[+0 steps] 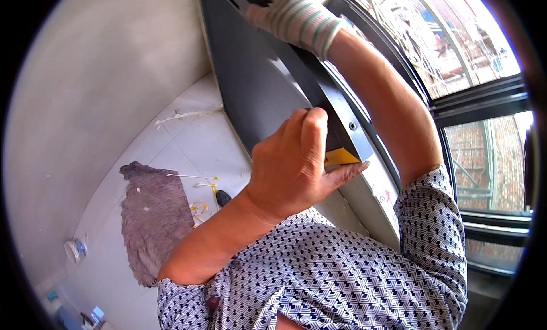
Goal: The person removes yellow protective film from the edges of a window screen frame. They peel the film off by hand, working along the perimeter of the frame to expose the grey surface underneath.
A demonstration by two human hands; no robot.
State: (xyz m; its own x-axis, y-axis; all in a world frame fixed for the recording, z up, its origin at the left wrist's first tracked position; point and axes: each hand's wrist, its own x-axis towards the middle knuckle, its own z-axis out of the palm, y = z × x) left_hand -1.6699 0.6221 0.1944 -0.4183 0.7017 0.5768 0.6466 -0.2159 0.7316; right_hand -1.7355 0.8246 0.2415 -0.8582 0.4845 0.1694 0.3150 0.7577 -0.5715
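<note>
A long dark metal frame bar (268,85) slants up across the view, beside a window (484,130). The bare left hand (290,165) grips its lower end, fingers curled tight around the edge, thumb under a yellow tag (340,157). The right hand (293,14), in a striped glove, clasps the bar higher up. Below the fingers, a grey cloth (154,216) lies on white floor tiles (194,136).
</note>
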